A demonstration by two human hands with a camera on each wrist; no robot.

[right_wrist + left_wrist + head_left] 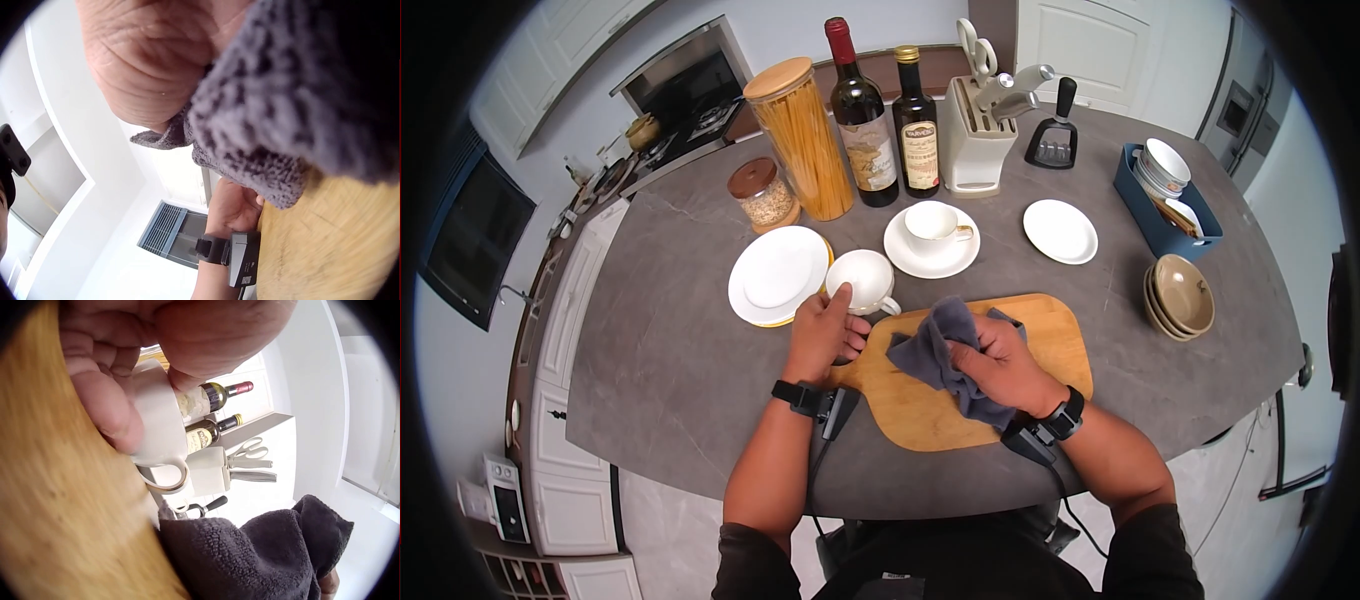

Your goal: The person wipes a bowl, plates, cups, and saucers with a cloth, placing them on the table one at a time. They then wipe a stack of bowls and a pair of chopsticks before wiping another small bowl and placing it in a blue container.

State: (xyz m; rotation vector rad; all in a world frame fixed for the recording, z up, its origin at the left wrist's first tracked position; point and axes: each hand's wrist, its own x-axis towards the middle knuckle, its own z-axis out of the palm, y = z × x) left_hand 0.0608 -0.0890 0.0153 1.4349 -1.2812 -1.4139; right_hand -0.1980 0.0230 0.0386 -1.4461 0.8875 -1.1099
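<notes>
My left hand pinches the near side of a white cup, thumb at the rim and fingers against the outer wall. In the left wrist view the cup's gold-trimmed handle points away from the fingers. My right hand grips a bunched dark grey cloth over the wooden cutting board. Folds of the cloth hang below the fingers in the right wrist view. Left of the cup lies a white plate on a yellow-edged one. Another white cup stands on a saucer behind the board.
Along the back stand an oats jar, a spaghetti jar, two dark bottles, one a wine bottle, and a knife block. To the right are a white plate, stacked brown bowls and a blue bin of dishes.
</notes>
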